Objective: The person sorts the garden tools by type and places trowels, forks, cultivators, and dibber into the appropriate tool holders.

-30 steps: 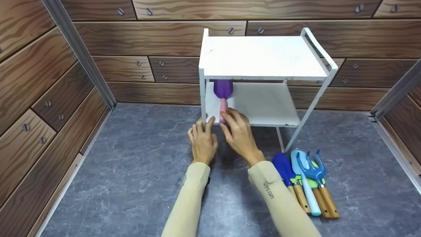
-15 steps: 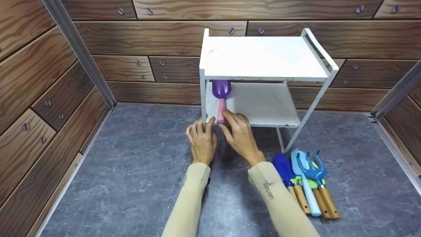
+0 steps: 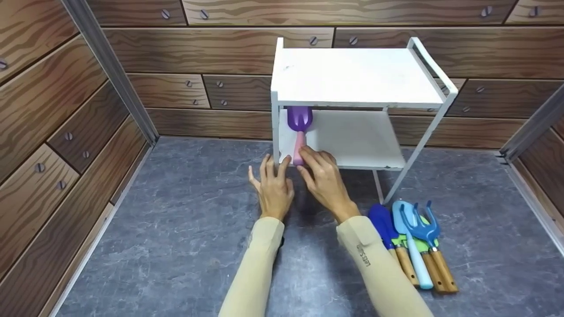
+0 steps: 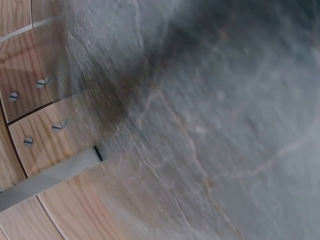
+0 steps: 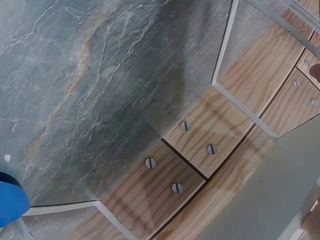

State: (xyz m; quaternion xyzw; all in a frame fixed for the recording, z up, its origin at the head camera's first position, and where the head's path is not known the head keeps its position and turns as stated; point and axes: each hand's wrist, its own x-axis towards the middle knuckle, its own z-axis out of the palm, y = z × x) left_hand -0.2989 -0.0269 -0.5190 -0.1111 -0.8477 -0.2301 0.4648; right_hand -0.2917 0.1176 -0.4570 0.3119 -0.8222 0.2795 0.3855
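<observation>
A trowel [image 3: 299, 119] with a purple blade and pink handle lies along the left side of the white rack's lower shelf [image 3: 357, 141]; the upper shelf hides the blade's far end. My right hand [image 3: 326, 180] has its fingertips against the right side of the handle's near end, the thumb just below the shelf edge. At the rack's front left leg is my left hand [image 3: 274, 189], fingers spread, index fingertip on the shelf's front corner just left of the handle. In the right wrist view only bits of fingers [image 5: 315, 71] show at the right edge.
Several garden tools lie on the grey floor right of my right arm: a dark blue trowel [image 3: 381, 220], a light blue trowel [image 3: 401, 215], a blue hand fork [image 3: 425, 231] over something green. The rack's top shelf [image 3: 352, 75] overhangs the lower one. Wood-patterned walls [image 3: 211, 50] enclose the floor.
The trowel has shifted slightly left on the shelf, and my right fingertips have come off the handle's top to its right side. My left fingers have spread, the little finger lifting outward.
</observation>
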